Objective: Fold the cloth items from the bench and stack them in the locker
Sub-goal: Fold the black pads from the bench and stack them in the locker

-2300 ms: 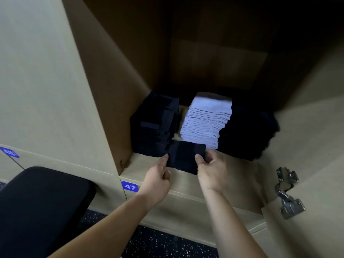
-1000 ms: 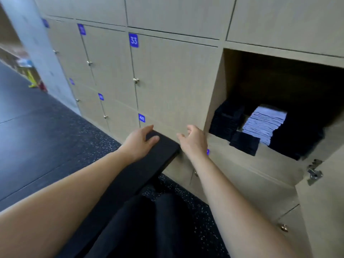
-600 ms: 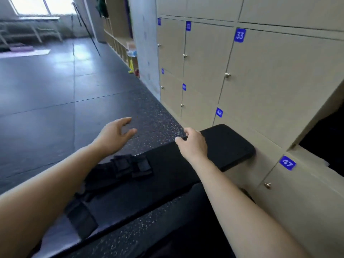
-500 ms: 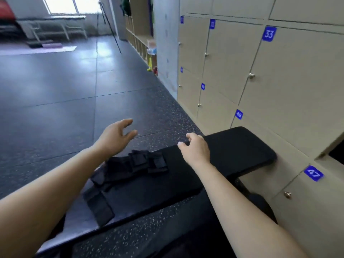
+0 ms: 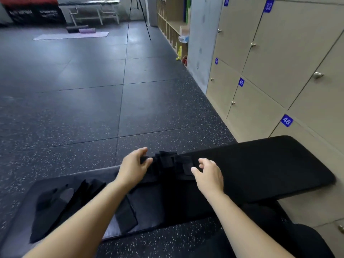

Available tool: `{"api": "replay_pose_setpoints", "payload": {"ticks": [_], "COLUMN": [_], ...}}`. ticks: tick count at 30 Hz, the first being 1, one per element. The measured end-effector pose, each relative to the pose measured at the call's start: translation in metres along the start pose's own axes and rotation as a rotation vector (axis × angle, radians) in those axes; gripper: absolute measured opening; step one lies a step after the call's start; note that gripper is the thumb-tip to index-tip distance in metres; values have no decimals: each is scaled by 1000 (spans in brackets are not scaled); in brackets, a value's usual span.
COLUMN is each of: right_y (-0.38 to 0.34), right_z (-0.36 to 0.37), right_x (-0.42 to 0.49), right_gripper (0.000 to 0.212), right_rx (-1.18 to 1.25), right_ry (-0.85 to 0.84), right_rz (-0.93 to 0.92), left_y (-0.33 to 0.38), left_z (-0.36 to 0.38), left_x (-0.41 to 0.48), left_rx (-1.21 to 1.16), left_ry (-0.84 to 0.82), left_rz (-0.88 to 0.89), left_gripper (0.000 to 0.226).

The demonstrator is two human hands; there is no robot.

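cloth (image 5: 167, 162) | lengthwise along bench (image 5: 270, 164) | left hand (image 5: 133, 166) pinches end | right hand (image 5: 209, 174) near

On the beige locker doors (image 5: 275, 53), blue tag 48 (image 5: 286, 120), blue tag 49 (image 5: 241, 82) and blue tag 32 (image 5: 268, 6) can be read, the farther tags being too blurred.

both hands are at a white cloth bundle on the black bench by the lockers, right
Not quite: the cloth bundle is black, not white. The head view shows the left hand and the right hand at it on the black bench, beside the lockers.
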State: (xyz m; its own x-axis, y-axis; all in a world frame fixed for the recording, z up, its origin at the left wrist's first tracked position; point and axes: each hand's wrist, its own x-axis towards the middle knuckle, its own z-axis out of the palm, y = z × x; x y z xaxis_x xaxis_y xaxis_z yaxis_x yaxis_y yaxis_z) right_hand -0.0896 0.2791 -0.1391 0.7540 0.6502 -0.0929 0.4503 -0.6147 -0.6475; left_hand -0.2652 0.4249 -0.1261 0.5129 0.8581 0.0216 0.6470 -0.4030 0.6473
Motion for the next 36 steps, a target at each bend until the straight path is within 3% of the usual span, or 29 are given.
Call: {"api": "replay_pose_setpoints", "payload": {"ticks": [6,11,16,19,25,30,36], "right_y": [14,19,30,34,37,40,42], "right_z": [36,62,80,89,92,93,91], "right_x": [36,63,77,81,88,92,91], "right_gripper": [44,52,57,52,55,60,52], "right_rx": [-57,-114,-240,-278,-275,-283,-333], "right_ry": [-44,-68,-88,-98,-98,-109,-132], "right_rz": [46,36,80,95,108,142,132], "left_y": [-16,-20,-16,-16,-12,-8,0], "left_z": [66,98,116,120,123,131,132], "left_x": [25,45,49,53,58,66,67], "left_rx": [68,224,217,182,-51,-151,-298], "left_ry": [23,47,65,90,87,27,47], "left_rz": [-143,-333,-469,-487,-499,-480,-504], "left_gripper": [57,79,107,111,97,42,31]}}
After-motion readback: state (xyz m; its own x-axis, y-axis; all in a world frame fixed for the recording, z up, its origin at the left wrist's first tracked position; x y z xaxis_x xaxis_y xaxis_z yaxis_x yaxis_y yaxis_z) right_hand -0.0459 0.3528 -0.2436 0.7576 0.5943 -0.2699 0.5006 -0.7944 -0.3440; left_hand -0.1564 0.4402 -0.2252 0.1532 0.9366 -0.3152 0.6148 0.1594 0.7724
